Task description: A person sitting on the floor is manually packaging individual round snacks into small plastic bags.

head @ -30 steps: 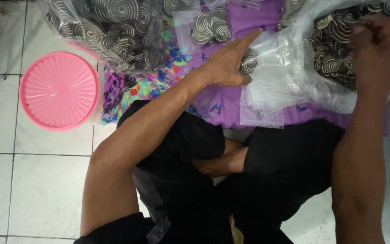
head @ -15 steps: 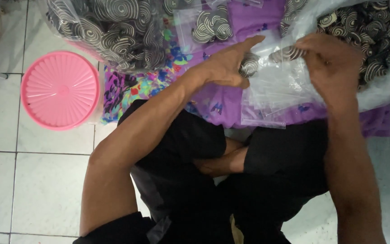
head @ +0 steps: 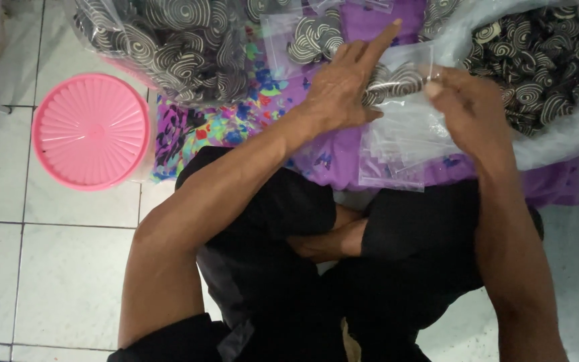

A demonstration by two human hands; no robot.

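My left hand (head: 343,84) holds a small clear plastic bag (head: 403,77) that has several black-and-white spiral snacks inside; its index finger points up. My right hand (head: 467,107) pinches the bag's right edge with thumb and fingers. Under the hands lies a stack of empty clear bags (head: 397,154) on a purple patterned cloth (head: 336,157). A big clear sack of spiral snacks (head: 544,67) stands open to the right of my right hand.
A second big sack of the same snacks (head: 162,47) sits at the upper left. A filled small bag (head: 309,37) lies above my left hand. A round pink lid (head: 92,131) rests on the white tiled floor (head: 55,281). My crossed legs in black fill the lower middle.
My right hand has come out of the right sack and moved left to the small bag. The left hand has kept hold of the bag and raised its index finger.
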